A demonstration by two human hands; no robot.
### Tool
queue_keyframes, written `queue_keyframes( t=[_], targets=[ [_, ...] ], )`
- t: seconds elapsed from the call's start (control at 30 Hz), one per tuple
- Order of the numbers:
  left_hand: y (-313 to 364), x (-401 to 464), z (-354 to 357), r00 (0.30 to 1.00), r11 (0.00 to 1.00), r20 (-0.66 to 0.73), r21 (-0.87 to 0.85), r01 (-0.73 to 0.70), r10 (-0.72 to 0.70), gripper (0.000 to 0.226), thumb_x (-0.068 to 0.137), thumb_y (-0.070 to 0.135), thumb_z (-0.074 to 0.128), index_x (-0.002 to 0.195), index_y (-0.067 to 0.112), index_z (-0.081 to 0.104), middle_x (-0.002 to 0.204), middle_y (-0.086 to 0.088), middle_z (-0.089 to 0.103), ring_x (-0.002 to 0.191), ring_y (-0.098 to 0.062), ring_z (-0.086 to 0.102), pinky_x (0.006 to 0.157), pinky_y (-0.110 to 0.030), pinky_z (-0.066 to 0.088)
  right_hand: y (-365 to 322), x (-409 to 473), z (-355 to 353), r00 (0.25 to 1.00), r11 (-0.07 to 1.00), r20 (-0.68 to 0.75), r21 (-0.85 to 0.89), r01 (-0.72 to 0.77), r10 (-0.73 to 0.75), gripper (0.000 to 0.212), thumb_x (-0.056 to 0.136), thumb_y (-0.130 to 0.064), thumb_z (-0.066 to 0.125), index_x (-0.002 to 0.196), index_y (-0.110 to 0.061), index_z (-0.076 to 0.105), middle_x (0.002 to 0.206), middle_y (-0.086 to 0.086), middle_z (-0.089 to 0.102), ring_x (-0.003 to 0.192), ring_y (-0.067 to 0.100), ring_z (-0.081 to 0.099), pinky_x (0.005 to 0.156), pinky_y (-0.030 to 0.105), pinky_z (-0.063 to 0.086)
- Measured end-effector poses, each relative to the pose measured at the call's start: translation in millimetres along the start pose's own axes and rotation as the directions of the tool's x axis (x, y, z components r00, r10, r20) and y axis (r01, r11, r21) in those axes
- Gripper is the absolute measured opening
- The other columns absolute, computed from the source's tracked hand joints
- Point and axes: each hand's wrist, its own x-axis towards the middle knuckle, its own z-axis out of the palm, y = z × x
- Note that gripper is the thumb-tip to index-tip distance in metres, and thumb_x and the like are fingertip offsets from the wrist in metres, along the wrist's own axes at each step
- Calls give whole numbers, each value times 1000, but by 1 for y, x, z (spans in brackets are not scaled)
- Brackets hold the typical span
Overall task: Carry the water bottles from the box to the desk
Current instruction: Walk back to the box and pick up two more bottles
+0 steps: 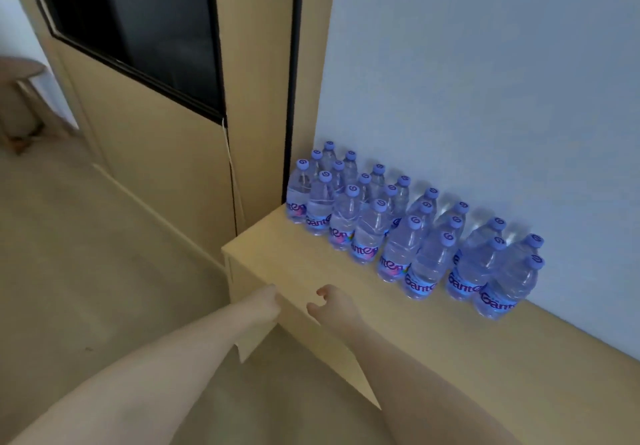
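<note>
Several clear water bottles (408, 230) with purple caps and blue labels stand upright in rows on the light wooden desk (311, 271), packed against the wall. My left hand (266, 302) hovers at the desk's front left corner, its fingers curled and holding nothing. My right hand (332, 306) is over the desk's front edge, thumb and fingers loosely curled apart, empty. Both hands are well short of the nearest bottles. No box is in view.
A wooden door with a dark glass panel (138, 29) stands left of the desk. A pale wall (485, 81) backs the bottles. Bare floor (86, 254) lies to the left, with a small round stool (17, 81) at the far left.
</note>
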Motion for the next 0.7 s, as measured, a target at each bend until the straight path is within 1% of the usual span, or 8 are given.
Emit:
queue_keyframes(
  t=[0.13,0.2,0.3,0.37,0.43,0.53,0.6,0.7],
  targets=[
    [-85,-15,-59,994,995,-55,2,97,-96,15,92,13,46,88,15,59,88,-5,60,88,-23,57,65,-24,37,-77,24,44,991,992,93,-74,100,-93,52,92,-34,58,137,-11,48,136,8,53,124,23,51,99,31,42],
    [-133,-22,-92,982,986,-94,23,166,-164,15,91,10,46,81,13,56,86,-8,60,88,-24,58,68,-29,41,-122,36,70,982,985,141,-98,142,-127,47,93,-29,56,134,-7,50,132,11,56,121,26,54,97,34,45],
    [-204,-33,-142,956,963,-122,-9,268,-267,26,94,6,45,110,-4,65,117,-20,64,112,-28,60,88,-30,46,-189,55,113,960,973,205,-95,212,-189,32,94,-30,52,116,-6,57,103,10,64,93,22,64,80,36,51],
    [-247,-48,-175,932,944,-149,-21,330,-329,32,96,7,44,120,-5,61,124,-20,62,118,-28,57,93,-31,44,-234,66,142,947,961,231,-114,253,-222,31,96,-40,49,106,-12,56,82,-1,56,72,13,55,65,29,45],
    [-288,-62,-209,901,923,-202,-40,383,-383,32,96,9,44,121,-2,61,123,-18,62,116,-27,59,91,-30,45,-279,78,171,930,947,265,-124,295,-255,43,96,-47,47,118,-12,55,91,1,60,80,16,56,68,30,44],
    [-346,-81,-254,846,886,-265,-128,445,-463,34,96,11,45,125,-4,56,113,-18,61,114,-26,59,80,-30,47,-345,92,213,907,921,309,-170,349,-287,58,96,-52,45,137,-12,47,126,8,59,112,24,58,90,35,49],
    [-380,-91,-274,791,838,-282,-232,493,-543,37,96,11,47,130,-3,49,107,-10,52,110,-21,57,69,-23,44,-384,99,238,882,893,345,-200,403,-320,59,96,-51,46,137,-10,45,129,10,58,118,28,56,96,38,48],
    [-421,-93,-301,720,776,-293,-265,572,-630,38,96,14,45,132,1,45,129,-14,53,120,-25,53,87,-26,45,-441,120,273,850,850,388,-241,468,-358,56,96,-48,49,135,-8,47,133,13,56,124,29,53,99,36,46]
  ],
)
